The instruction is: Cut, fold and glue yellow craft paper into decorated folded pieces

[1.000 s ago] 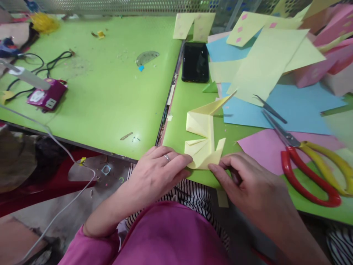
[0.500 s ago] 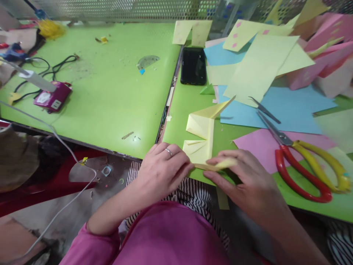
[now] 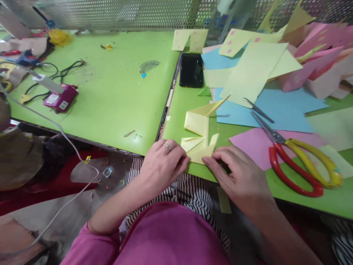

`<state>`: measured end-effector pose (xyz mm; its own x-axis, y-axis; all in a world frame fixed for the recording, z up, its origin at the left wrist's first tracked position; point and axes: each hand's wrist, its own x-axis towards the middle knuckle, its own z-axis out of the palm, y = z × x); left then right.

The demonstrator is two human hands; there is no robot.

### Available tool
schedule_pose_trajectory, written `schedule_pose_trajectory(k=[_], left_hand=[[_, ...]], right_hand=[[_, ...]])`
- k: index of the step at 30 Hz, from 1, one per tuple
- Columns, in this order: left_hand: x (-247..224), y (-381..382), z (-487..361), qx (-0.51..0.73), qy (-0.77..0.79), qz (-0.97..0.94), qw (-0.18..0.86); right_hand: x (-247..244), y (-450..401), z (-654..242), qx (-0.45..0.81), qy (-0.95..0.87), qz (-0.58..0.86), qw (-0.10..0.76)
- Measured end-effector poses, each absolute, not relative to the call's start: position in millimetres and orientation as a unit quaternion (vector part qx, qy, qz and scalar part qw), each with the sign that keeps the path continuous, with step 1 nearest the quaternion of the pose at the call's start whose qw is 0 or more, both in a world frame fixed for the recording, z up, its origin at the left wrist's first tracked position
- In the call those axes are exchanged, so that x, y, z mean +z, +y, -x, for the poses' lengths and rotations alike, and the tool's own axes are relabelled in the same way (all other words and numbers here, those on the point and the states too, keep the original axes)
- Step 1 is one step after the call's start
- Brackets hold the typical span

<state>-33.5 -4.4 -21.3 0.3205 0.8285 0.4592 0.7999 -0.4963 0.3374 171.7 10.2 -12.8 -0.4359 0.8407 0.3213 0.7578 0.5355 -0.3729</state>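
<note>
A folded pale-yellow paper (image 3: 199, 125) lies at the near edge of the green table, with pointed flaps at its far end and one flap turned up over its near end. My left hand (image 3: 164, 159), a ring on one finger, pinches the near left corner of this paper. At the near right corner, my right hand (image 3: 234, 169) has its thumb and fingers closed on the paper's edge. The scissors (image 3: 278, 138), with one red and one yellow handle, lie to the right of my right hand. Dark tweezers (image 3: 259, 110) rest just beyond them on blue paper.
A black phone (image 3: 191, 70) lies beyond the folded paper. Sheets of yellow paper (image 3: 252, 71), blue paper (image 3: 289, 106) and pink paper (image 3: 248, 141) cover the right side. On the left table are a purple power adapter (image 3: 61, 98) with cords and a clear protractor (image 3: 149, 66).
The near flap, raised and blurred between the right fingers before, now lies folded over the paper. My right hand has shifted slightly left and nearer to me; the view has moved a little.
</note>
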Motion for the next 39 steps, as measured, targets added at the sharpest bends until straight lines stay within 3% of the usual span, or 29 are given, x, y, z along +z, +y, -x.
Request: schedule_pose_trajectory(k=[17, 25, 39], left_hand=[[-22.2, -21.4, 70.6, 0.21, 0.411, -0.886, 0.053], [-25.4, -18.7, 76.4, 0.205, 0.383, -0.901, 0.019], [-20.8, -16.8, 77.4, 0.206, 0.358, -0.911, 0.01]], right_hand=[[-15.1, 8.9, -179.7, 0.063, -0.893, 0.376, 0.237], [-13.4, 9.5, -173.3, 0.048, -0.865, 0.44, 0.237], [-13.8, 9.3, -168.1, 0.129, -0.801, 0.53, 0.246]])
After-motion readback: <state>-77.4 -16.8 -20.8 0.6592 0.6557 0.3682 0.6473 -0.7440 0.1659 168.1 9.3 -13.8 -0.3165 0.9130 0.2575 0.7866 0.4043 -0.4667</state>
